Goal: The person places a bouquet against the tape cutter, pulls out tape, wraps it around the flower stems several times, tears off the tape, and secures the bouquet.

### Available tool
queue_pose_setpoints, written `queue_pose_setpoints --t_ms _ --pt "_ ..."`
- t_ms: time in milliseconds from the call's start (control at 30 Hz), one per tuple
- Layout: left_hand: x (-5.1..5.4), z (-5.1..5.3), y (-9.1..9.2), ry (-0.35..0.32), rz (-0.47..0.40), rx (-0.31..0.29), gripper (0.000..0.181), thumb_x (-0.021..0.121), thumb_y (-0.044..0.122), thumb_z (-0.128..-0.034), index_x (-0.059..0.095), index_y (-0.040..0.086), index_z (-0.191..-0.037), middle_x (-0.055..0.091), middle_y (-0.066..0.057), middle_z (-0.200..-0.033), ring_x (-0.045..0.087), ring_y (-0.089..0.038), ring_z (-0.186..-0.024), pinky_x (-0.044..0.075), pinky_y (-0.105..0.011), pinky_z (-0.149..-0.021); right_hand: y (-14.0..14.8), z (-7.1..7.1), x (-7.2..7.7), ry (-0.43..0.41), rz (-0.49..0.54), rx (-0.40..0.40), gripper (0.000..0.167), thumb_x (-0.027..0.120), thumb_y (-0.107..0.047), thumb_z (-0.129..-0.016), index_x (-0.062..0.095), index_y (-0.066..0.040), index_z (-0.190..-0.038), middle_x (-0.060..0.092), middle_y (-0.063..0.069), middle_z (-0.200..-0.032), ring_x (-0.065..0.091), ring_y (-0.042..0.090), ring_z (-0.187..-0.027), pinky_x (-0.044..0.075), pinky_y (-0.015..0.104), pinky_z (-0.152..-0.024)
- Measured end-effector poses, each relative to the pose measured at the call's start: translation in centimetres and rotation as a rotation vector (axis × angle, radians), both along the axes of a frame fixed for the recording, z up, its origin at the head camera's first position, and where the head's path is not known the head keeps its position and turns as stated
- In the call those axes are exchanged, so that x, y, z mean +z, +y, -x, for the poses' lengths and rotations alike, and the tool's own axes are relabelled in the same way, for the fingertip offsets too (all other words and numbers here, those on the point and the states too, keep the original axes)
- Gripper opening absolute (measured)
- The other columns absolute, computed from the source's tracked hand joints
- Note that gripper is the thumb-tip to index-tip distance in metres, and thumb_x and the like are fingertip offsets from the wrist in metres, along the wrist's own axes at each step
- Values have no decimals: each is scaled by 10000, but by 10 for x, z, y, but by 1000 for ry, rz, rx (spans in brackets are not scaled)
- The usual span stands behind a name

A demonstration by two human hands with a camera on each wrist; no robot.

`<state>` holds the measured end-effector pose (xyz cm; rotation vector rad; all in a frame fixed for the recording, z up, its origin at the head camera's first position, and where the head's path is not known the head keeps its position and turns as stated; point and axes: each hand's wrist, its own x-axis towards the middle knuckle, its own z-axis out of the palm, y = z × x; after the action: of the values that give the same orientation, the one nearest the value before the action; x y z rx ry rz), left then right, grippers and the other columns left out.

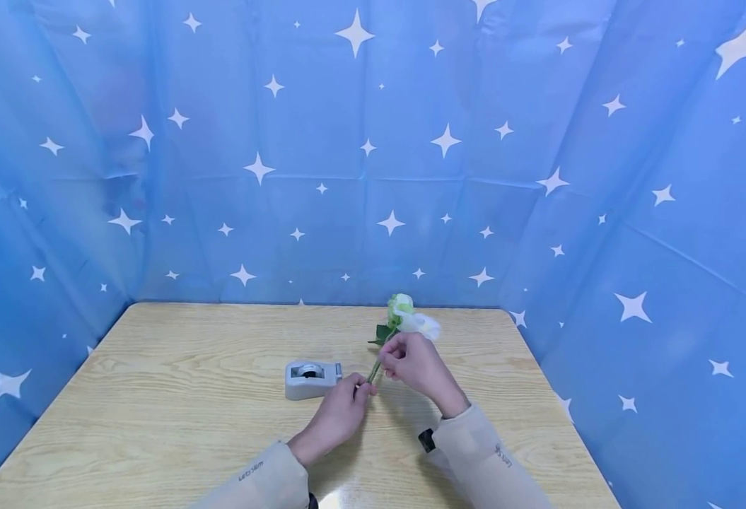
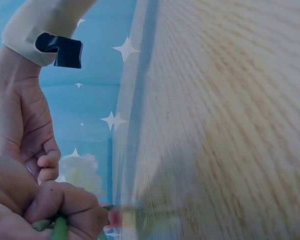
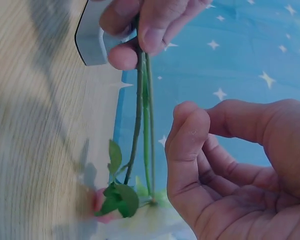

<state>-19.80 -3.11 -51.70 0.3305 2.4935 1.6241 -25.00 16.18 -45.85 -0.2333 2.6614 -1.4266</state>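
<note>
Upright green stems [image 1: 373,371] [image 3: 146,115] are gripped near their lower part by my left hand [image 1: 341,412] [image 2: 50,207], thumb against curled fingers. They carry a pale green bloom [image 1: 401,305], a white bloom [image 1: 420,324] and a blurred pink one [image 3: 101,204], with dark green leaves [image 3: 121,200]. My right hand [image 1: 418,364] [image 3: 235,170] is beside the stems, above the left one. Its thumb and index tips meet with the other fingers curled; nothing visible lies between them, and in the right wrist view it is apart from the stems.
A light grey tape dispenser [image 1: 305,387] with a roll in it stands on the wooden table [image 1: 175,396], just left of my left hand. Blue curtains [image 1: 322,212] with white stars hang behind the table and along both sides.
</note>
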Motion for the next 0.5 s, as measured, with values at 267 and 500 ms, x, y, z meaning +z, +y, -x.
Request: queue_pose_setpoints --t_ms 267,500 --pt "0 -1 2 20 -45 28 260 496 112 -1211 735 12 -1185 647 -62 -898 495 -114 -717 415 -240 -621 -2 -4 -1 -13 32 -13 83 755 -30 -1123 804 -23 -1057 806 98 -858 801 223 -777 740 418 -790" --pt "-1 -3 7 -57 -212 -25 280 461 124 -1247 672 -58 -1231 600 -34 -870 517 -133 -728 424 -207 -588 2 -7 2 -6 48 -1 98 739 -36 -1136 807 6 -1080 817 137 -895 820 278 -807 744 468 -802"
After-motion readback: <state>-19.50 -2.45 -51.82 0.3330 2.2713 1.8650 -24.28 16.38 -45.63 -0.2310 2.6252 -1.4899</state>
